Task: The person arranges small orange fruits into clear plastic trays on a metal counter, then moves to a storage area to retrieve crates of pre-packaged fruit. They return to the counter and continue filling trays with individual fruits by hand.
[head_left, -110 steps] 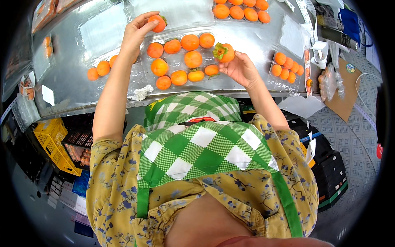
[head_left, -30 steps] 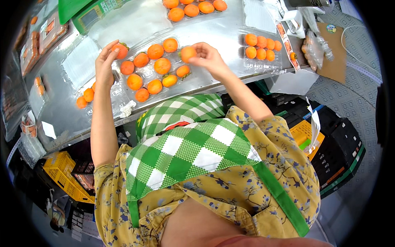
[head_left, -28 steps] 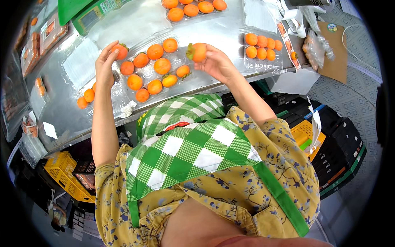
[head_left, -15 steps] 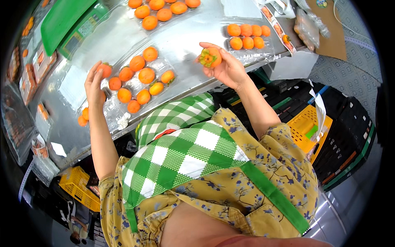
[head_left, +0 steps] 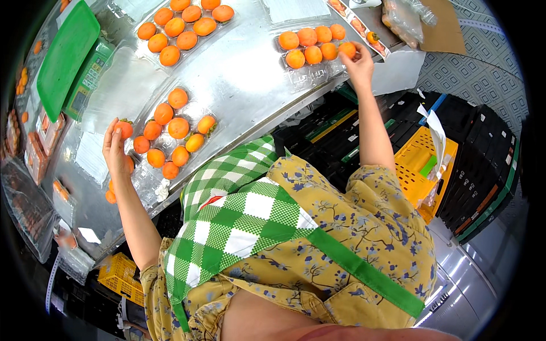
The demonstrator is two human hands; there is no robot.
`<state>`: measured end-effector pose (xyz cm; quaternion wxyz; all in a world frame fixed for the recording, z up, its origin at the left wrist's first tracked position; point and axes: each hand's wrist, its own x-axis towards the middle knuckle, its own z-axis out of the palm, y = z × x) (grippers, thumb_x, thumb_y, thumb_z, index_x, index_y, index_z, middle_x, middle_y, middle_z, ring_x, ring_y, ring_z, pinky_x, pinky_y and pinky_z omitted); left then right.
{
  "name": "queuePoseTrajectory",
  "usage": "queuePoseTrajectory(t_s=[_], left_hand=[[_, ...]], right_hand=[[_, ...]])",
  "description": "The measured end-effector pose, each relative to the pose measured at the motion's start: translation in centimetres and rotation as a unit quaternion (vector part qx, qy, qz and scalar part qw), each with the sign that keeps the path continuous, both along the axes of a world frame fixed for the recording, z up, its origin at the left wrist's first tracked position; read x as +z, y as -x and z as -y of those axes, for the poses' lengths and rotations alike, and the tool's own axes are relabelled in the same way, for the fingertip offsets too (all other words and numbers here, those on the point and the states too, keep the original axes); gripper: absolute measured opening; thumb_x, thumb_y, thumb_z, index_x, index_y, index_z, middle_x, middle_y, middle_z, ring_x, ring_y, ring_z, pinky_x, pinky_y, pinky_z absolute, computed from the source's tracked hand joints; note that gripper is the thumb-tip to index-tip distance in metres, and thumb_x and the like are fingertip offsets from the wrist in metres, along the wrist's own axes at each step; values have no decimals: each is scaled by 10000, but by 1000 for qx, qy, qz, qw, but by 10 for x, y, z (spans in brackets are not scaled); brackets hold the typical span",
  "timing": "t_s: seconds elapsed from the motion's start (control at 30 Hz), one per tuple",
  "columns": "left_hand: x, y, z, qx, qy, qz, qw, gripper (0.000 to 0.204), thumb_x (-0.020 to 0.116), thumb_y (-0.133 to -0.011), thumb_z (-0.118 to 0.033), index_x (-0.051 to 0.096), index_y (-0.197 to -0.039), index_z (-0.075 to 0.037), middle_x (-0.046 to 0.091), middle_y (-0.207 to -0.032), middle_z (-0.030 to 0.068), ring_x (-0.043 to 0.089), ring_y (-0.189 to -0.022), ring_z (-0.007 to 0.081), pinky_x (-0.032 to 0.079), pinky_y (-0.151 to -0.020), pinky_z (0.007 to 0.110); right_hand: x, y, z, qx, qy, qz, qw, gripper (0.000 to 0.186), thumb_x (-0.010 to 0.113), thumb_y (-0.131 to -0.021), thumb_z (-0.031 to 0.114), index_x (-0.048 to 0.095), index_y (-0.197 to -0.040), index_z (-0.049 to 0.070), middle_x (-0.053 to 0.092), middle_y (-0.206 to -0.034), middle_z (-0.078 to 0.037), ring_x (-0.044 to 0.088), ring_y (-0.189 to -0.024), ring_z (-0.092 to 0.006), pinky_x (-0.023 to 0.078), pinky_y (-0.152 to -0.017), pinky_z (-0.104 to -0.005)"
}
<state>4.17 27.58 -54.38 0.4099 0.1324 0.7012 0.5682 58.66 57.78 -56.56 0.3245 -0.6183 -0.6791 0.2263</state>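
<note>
My right hand (head_left: 360,67) pinches a persimmon (head_left: 347,50) at the right end of a clear plastic tray (head_left: 310,78) that holds two rows of persimmons (head_left: 307,37). On the left, my left hand (head_left: 115,149) has its fingers round another persimmon (head_left: 123,129), whose green leafy top shows at the edge. Just right of that hand, several loose persimmons (head_left: 178,128) lie on and about a clear tray. Part of one more orange fruit peeks out behind my left hand.
A green scale (head_left: 68,59) stands at the back left of the metal table (head_left: 250,68). Another filled tray (head_left: 182,25) lies at the back. Packed fruit (head_left: 35,159) sits far left. Black crates (head_left: 483,153) and a yellow crate (head_left: 426,165) stand below the table's right side.
My right hand has carried its persimmon right and away from me, to the end of the filled tray. The left hand keeps its persimmon. The whole view has shifted a little.
</note>
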Motion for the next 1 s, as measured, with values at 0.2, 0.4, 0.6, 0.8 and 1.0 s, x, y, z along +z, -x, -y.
queuePoseTrajectory(t_s=[0.2,0.4,0.6,0.8,1.0], left_hand=[[5,0,0,-8,0,-17,1000,346,581,-891,-144,568,-1214,-23,615,-1104,90,582,-1025,164,439,-924,297],[5,-1,2,-56,10,-42,998,377,539,-904,-175,536,-1242,-9,613,-1137,98,578,-1047,173,439,-923,292],[11,-2,0,-38,-9,-50,998,341,655,-814,-176,639,-1138,-69,639,-1015,51,559,-960,141,406,-903,290],[2,1,10,-9,-79,-26,997,327,651,-815,-118,635,-1138,-68,663,-983,44,603,-925,141,468,-855,288],[12,-5,12,-37,-95,-23,994,310,651,-796,-90,642,-1103,-49,654,-985,36,595,-863,108,496,-769,264]], right_hand=[[-23,-22,-38,-87,108,108,984,563,766,-624,401,662,-1020,15,685,-912,-151,660,-870,-271,500,-795,-368],[-41,-36,-55,-54,98,274,955,570,685,-669,510,681,-975,30,683,-893,-158,655,-862,-299,491,-798,-381],[7,23,-41,48,-76,302,949,498,687,-776,358,599,-1116,6,640,-1017,-150,623,-894,-276,484,-799,-360],[68,253,94,454,-35,-20,890,354,673,-775,113,579,-1105,30,607,-1081,-154,567,-1019,-312,439,-899,-353],[33,373,154,575,-89,83,809,489,684,-768,177,522,-1206,35,430,-1334,-189,436,-1198,-362,373,-1004,-418]])
